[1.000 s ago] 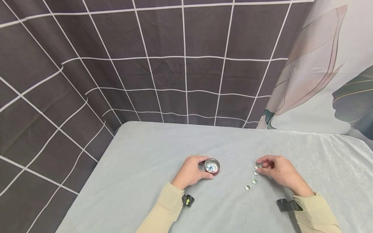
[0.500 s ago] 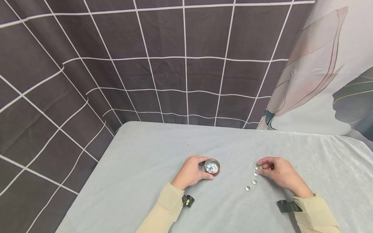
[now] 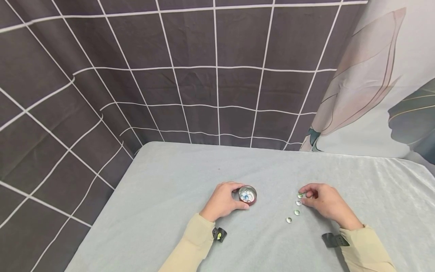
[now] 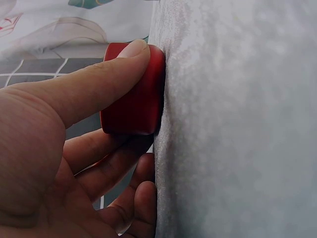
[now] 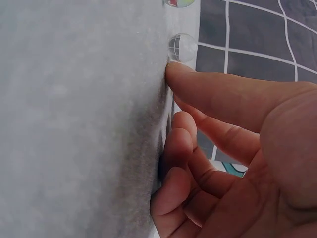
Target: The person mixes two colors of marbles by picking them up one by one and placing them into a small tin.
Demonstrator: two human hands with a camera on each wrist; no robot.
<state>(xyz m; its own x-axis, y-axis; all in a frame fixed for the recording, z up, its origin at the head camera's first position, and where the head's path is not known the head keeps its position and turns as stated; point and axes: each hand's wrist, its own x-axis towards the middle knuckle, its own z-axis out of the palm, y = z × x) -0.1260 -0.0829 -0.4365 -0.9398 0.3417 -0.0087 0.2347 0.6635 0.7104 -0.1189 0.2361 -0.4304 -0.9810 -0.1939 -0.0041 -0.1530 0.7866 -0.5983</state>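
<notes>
Red cup (image 3: 252,202), lower centre of the head view, is holding clear and blue beads (image 3: 246,197), left hand (image 3: 221,200) gripping it, grip of right hand (image 3: 326,201) unclear.

Red dish (image 3: 242,203), one, round and short-walled; glossy red outside, silvery-grey inside; upright on the worktop (image 3: 176,181), gripped by the left hand (image 3: 221,200). Contents: several clear glass pieces (image 3: 243,193) and a blue glass piece (image 3: 246,197). Glass beads, four, small, rounded, set apart in a slightly bent line: green bead (image 3: 300,195), at the fingertips of the right hand (image 3: 324,199), pinch uncertain; colourless bead (image 3: 298,203), just beside the thumb; pale green bead (image 3: 297,212); clear bead (image 3: 289,220), nearest the person.
</notes>
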